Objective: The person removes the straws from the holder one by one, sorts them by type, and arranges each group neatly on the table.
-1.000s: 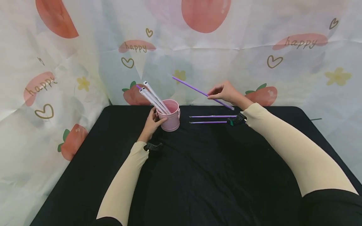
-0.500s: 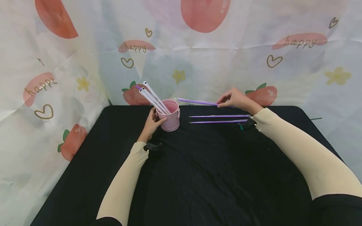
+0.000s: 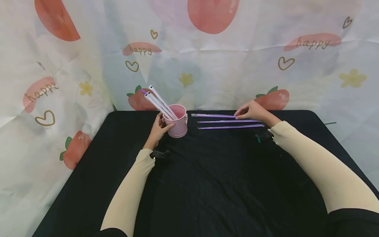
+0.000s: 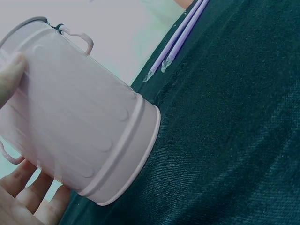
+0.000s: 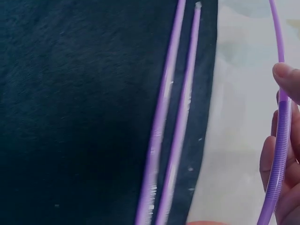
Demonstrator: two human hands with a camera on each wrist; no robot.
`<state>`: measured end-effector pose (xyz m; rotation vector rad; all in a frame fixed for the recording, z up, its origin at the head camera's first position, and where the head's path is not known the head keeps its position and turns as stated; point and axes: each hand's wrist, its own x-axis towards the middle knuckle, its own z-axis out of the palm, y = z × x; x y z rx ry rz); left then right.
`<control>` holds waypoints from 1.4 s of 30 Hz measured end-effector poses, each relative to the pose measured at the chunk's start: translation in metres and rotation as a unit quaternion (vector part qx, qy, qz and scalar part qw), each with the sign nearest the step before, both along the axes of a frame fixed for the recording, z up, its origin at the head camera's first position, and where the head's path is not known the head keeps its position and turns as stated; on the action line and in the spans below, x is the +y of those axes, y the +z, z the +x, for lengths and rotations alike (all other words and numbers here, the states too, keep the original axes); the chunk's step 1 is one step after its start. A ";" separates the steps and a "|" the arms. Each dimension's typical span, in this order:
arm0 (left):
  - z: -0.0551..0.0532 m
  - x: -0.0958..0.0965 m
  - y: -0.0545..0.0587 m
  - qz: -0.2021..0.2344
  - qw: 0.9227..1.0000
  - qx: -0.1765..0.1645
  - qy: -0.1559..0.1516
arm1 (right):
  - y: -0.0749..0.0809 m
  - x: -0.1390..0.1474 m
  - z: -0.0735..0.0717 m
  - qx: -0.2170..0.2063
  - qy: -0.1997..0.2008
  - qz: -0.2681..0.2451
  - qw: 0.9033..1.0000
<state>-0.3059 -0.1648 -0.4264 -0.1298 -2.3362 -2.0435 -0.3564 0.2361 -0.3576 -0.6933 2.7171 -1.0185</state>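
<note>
L grip (image 3: 157,131) curled round bucket (image 3: 178,129), R grip (image 3: 256,113) pinches straw (image 3: 213,116) (bkdrp (image 3: 225,72) says "happy").

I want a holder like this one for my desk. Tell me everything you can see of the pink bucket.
The pink bucket is round, with a rolled rim, raised ribs on its wall, a ridge near the base and a loop on each side. It looks like painted metal, though plastic is possible. It stands roughly upright on the black cloth, left of the purple straws. White straws with dark print lean out to the left. The left grip holds it by the wall.
</note>
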 end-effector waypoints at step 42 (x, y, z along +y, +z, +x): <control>0.009 0.001 0.011 -0.014 1.000 -0.006 -0.008 | -0.063 0.016 -0.016 0.006 -0.013 0.047 0.999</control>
